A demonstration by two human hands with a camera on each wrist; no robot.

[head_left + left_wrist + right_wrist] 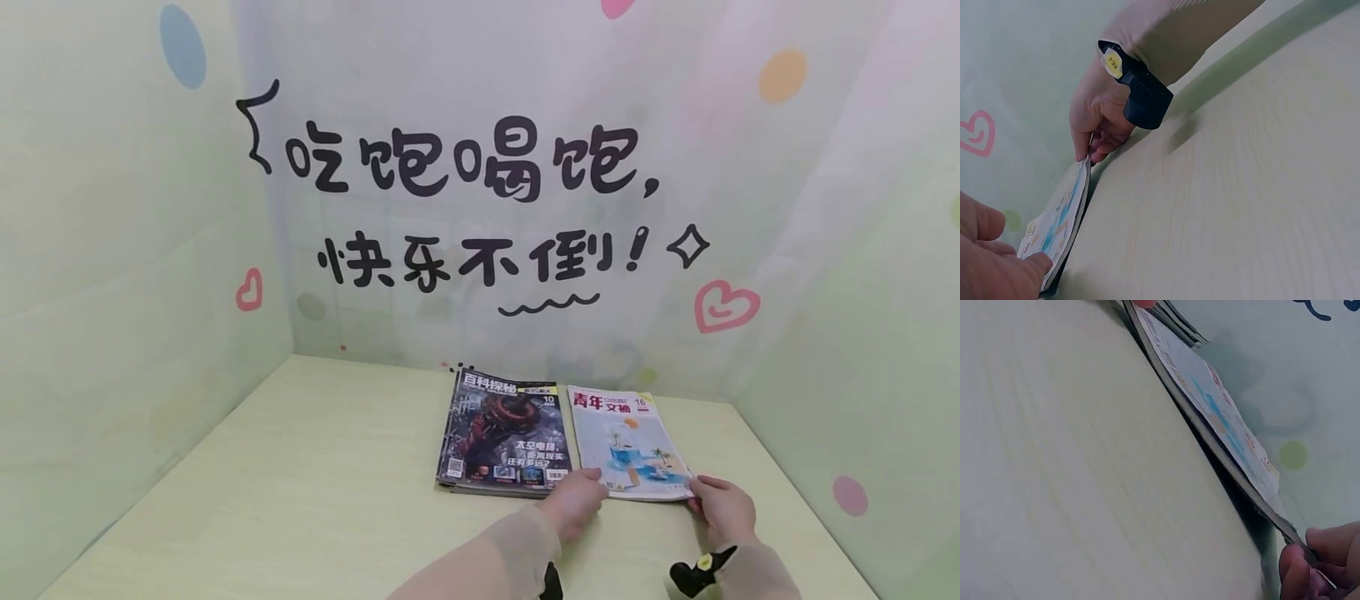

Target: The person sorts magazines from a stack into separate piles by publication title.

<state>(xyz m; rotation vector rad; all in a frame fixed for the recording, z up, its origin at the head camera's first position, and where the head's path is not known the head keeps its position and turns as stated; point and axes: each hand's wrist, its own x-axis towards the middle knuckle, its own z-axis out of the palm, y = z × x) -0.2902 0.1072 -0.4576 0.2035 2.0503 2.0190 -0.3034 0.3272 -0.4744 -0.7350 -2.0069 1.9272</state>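
Note:
A magazine (626,450) with a pale blue beach-scene cover lies at the right of the table. My left hand (577,503) holds its near left corner, the thumb (1038,262) on the cover. At the near right corner my right hand (725,510) pinches the edge between thumb and fingers, seen close up in the right wrist view. A dark gap shows under the magazine's near edge (1210,440) there. Directly left of it sits a stack of magazines (510,433), the top one dark with a red ring-shaped structure.
The pale wood-patterned table (285,492) is bounded by fabric walls at the left, back and right. Large black lettering (465,167) and pink hearts mark the back wall (450,67). A black wrist device (701,573) is strapped over the right sleeve.

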